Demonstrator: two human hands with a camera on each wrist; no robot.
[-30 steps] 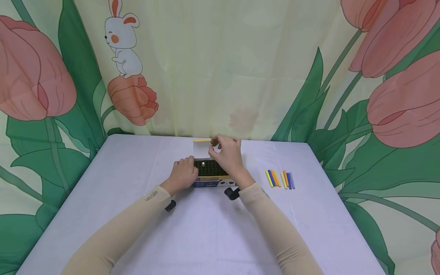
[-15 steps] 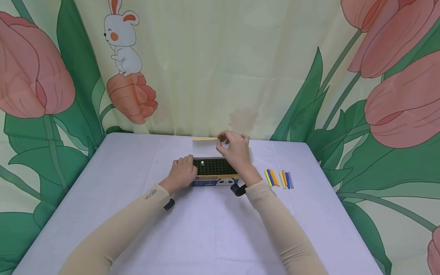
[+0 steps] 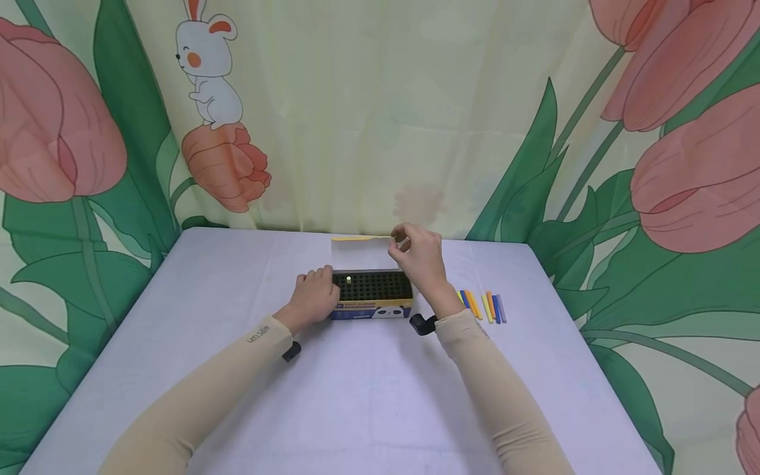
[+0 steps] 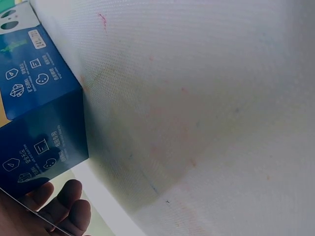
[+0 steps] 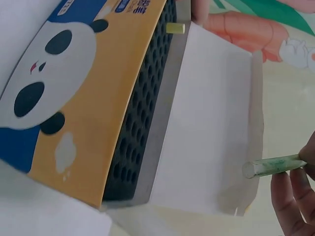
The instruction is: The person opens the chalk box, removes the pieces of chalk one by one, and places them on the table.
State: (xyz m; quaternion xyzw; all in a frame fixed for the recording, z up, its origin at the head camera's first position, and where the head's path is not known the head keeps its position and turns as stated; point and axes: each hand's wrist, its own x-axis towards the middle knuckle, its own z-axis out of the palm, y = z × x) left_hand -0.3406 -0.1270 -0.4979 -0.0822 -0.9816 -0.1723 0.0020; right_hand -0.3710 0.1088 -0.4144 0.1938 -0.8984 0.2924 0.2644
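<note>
A blue and yellow cardboard box (image 3: 362, 310) with a panda on its front stands with its lid flap (image 3: 363, 252) raised at the back. Inside lies a black insert (image 3: 380, 285) full of round holes, where one pale yellow chalk stick (image 5: 175, 28) stands near the left end. My left hand (image 3: 311, 293) grips the box's left end; the left wrist view catches its fingers (image 4: 69, 196) past the end panel. My right hand (image 3: 420, 260) is raised over the right end. Between thumb and fingers it pinches a whitish chalk stick (image 5: 275, 165) with green smears, in front of the flap.
Several coloured chalk sticks (image 3: 497, 309), yellow, blue, orange and purple, lie in two small groups right of the box. The table has a white cloth (image 3: 356, 396). A curtain (image 3: 368, 119) printed with tulips and a rabbit hangs behind it.
My right hand has moved to the right along the raised flap, uncovering more of the holes and the panda. The left hand stays on the box's left end.
</note>
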